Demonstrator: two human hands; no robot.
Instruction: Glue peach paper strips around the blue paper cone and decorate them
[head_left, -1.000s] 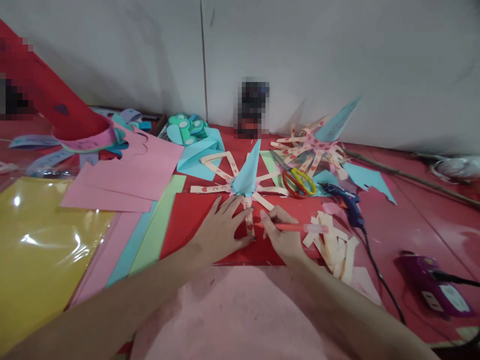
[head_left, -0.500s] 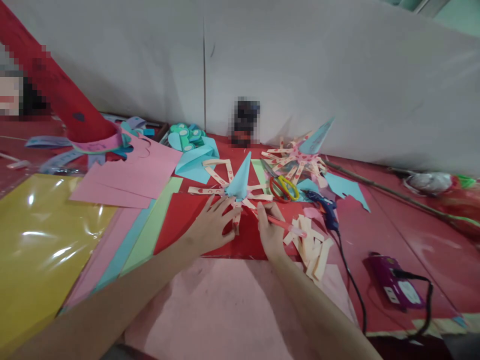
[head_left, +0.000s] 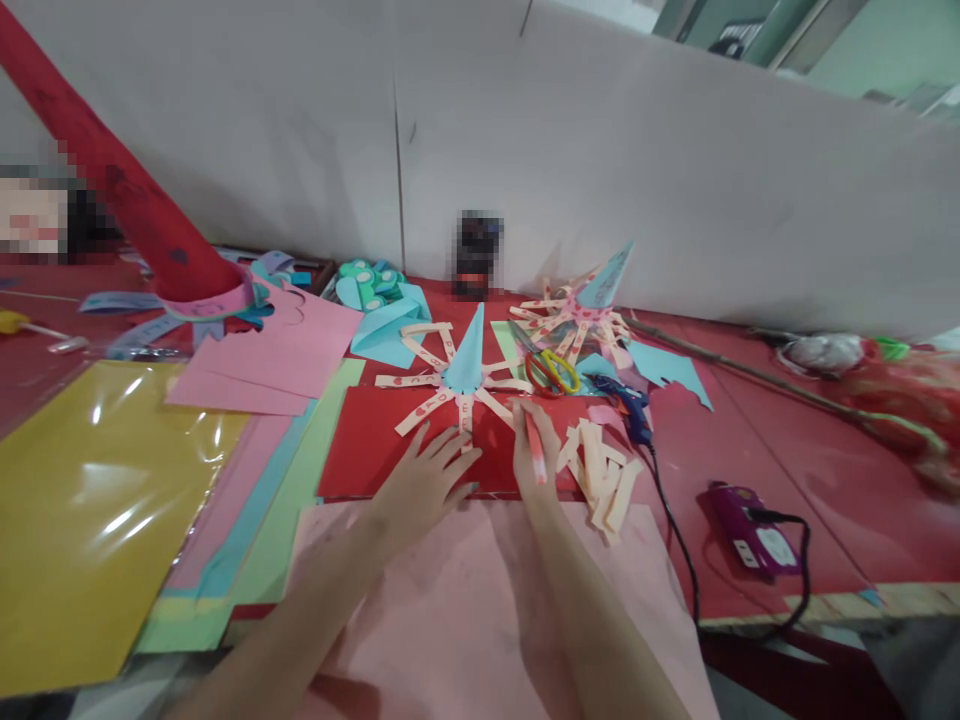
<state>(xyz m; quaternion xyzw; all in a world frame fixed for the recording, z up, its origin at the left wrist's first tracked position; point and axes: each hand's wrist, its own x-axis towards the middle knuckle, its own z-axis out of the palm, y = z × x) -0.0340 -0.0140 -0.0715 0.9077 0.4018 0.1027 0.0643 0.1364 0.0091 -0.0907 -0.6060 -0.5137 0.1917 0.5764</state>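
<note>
A light blue paper cone [head_left: 466, 355] stands point up on red card [head_left: 356, 440], with cream paper strips [head_left: 421, 410] spreading from its base. Red letters and hearts mark several strips. My left hand [head_left: 424, 478] lies open with fingers spread, its fingertips at the strip nearest me. In my right hand [head_left: 527, 468] is a red pen [head_left: 536, 450], held beside the lower right strips. Just right of this hand lies a pile of loose cream strips [head_left: 598, 475]. Scissors [head_left: 561, 372] with red and yellow handles rest behind it, near a blue glue gun [head_left: 634, 410].
A similar cone with strips [head_left: 604, 282] stands at the back right. On the left, a tall red cone [head_left: 154, 215] leans above pink paper [head_left: 300, 335]. Film-covered yellow sheets [head_left: 97, 510] lie nearer. A purple power box [head_left: 754, 535] and a long stick [head_left: 705, 358] are right.
My left hand has drawn back toward me, uncovering more of the lower strips. The red pen has swung from slanting rightward to pointing more nearly toward me. The view has shifted slightly.
</note>
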